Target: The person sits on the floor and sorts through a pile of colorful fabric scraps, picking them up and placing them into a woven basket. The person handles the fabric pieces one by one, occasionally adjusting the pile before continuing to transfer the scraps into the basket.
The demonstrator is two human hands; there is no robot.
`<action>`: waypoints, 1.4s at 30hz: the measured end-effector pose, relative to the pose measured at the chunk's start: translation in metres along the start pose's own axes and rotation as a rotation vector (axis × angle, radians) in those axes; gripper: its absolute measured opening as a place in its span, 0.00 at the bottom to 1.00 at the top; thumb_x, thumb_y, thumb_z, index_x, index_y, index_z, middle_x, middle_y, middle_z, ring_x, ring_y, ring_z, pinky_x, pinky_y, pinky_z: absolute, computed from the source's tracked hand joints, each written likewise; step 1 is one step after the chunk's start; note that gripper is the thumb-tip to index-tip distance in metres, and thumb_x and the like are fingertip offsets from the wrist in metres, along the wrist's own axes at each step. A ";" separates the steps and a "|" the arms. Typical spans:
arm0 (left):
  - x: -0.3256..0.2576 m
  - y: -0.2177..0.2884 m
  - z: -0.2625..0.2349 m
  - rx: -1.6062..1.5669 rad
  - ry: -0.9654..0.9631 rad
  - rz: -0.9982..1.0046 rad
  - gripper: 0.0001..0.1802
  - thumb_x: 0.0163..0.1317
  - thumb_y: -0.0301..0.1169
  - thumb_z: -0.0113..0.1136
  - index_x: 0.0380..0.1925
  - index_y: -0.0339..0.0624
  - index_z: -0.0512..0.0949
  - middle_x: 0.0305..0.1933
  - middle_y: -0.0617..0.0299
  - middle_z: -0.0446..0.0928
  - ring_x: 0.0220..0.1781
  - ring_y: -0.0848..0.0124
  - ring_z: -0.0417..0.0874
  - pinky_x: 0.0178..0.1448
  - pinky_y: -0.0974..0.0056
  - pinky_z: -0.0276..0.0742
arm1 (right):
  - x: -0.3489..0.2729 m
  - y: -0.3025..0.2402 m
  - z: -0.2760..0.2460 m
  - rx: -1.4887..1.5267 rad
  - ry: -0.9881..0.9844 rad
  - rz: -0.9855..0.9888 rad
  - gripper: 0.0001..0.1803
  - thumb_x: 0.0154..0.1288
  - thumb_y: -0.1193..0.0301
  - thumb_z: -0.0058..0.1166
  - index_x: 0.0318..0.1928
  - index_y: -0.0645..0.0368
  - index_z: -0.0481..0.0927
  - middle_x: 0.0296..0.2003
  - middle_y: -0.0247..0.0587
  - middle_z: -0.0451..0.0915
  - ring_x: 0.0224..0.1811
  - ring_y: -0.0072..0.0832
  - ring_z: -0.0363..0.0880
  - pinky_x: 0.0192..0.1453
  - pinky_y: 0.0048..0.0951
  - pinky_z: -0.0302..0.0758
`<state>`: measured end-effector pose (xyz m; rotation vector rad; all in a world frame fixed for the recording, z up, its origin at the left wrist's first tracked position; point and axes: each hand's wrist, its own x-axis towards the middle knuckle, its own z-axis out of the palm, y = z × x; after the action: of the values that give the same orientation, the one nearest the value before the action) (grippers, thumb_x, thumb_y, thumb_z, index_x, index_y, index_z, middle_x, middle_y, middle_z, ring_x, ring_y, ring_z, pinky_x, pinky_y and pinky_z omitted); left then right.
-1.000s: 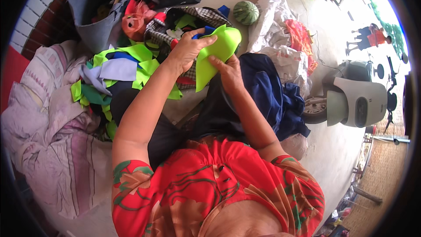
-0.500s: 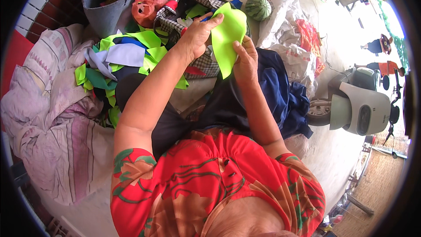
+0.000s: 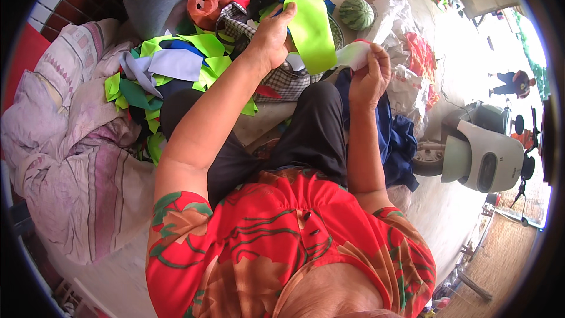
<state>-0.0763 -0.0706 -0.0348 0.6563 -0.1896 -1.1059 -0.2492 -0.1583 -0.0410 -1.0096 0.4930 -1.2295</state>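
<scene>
My left hand [image 3: 272, 34] grips the top of a lime-green fabric piece [image 3: 311, 30], which hangs above my lap. My right hand [image 3: 372, 75] pinches the pale lower end of that same piece [image 3: 353, 54], pulled out to the right. Both hands are held above my black trousers [image 3: 312, 135]. Beneath the fabric lies a checked cloth [image 3: 282, 79].
A heap of green, blue and white fabric scraps [image 3: 170, 70] lies at my left, by a pink quilt [image 3: 76, 159]. A grey bag [image 3: 150, 0], a watermelon [image 3: 356, 15], plastic bags [image 3: 412, 53] and dark blue cloth [image 3: 394, 141] surround me. A scooter [image 3: 477, 153] stands at right.
My hands have drawn apart: the right hand has slid to the fabric's lower end and pulled it rightward, while the left still holds the top.
</scene>
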 end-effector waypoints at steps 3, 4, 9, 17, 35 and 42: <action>-0.010 0.002 0.010 0.037 0.015 -0.022 0.19 0.67 0.39 0.49 0.52 0.40 0.69 0.51 0.58 0.74 0.51 0.64 0.77 0.54 0.53 0.75 | 0.006 -0.001 0.007 -0.331 -0.190 -0.137 0.12 0.64 0.76 0.50 0.48 0.63 0.76 0.37 0.33 0.75 0.39 0.20 0.73 0.44 0.19 0.71; -0.012 0.002 0.012 0.042 0.021 -0.035 0.19 0.68 0.39 0.48 0.53 0.39 0.69 0.52 0.57 0.74 0.53 0.63 0.76 0.56 0.54 0.73 | 0.007 0.000 0.009 -0.444 -0.274 -0.164 0.13 0.63 0.77 0.51 0.49 0.63 0.75 0.38 0.33 0.74 0.41 0.21 0.73 0.46 0.20 0.71; -0.007 -0.002 0.006 0.041 -0.018 -0.089 0.21 0.68 0.40 0.46 0.54 0.36 0.68 0.52 0.56 0.73 0.52 0.62 0.76 0.57 0.55 0.73 | -0.019 0.015 0.045 -1.069 -0.465 -0.436 0.38 0.43 0.61 0.70 0.55 0.63 0.70 0.48 0.48 0.70 0.50 0.40 0.72 0.54 0.35 0.70; -0.007 -0.003 -0.006 0.185 -0.193 -0.143 0.23 0.68 0.45 0.45 0.54 0.39 0.68 0.54 0.56 0.72 0.55 0.63 0.75 0.56 0.52 0.73 | -0.024 0.031 0.035 -0.950 -0.435 -0.313 0.21 0.53 0.68 0.62 0.48 0.62 0.76 0.42 0.45 0.72 0.45 0.37 0.74 0.48 0.31 0.71; -0.013 0.009 0.007 0.185 -0.241 -0.173 0.25 0.68 0.50 0.41 0.47 0.38 0.73 0.47 0.58 0.78 0.48 0.69 0.80 0.53 0.60 0.76 | 0.004 0.035 -0.040 0.526 -0.018 0.505 0.18 0.68 0.65 0.45 0.53 0.63 0.69 0.48 0.45 0.76 0.50 0.38 0.75 0.58 0.42 0.70; -0.020 0.013 0.012 0.751 -0.094 -0.016 0.27 0.65 0.53 0.47 0.41 0.38 0.76 0.41 0.66 0.77 0.43 0.78 0.75 0.53 0.71 0.68 | 0.003 0.026 -0.040 0.661 -0.047 0.500 0.20 0.69 0.63 0.43 0.54 0.64 0.68 0.50 0.47 0.75 0.53 0.41 0.74 0.62 0.46 0.66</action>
<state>-0.0805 -0.0544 -0.0138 1.2713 -0.7009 -1.0719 -0.2662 -0.1756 -0.0822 -0.3181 0.2461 -0.8210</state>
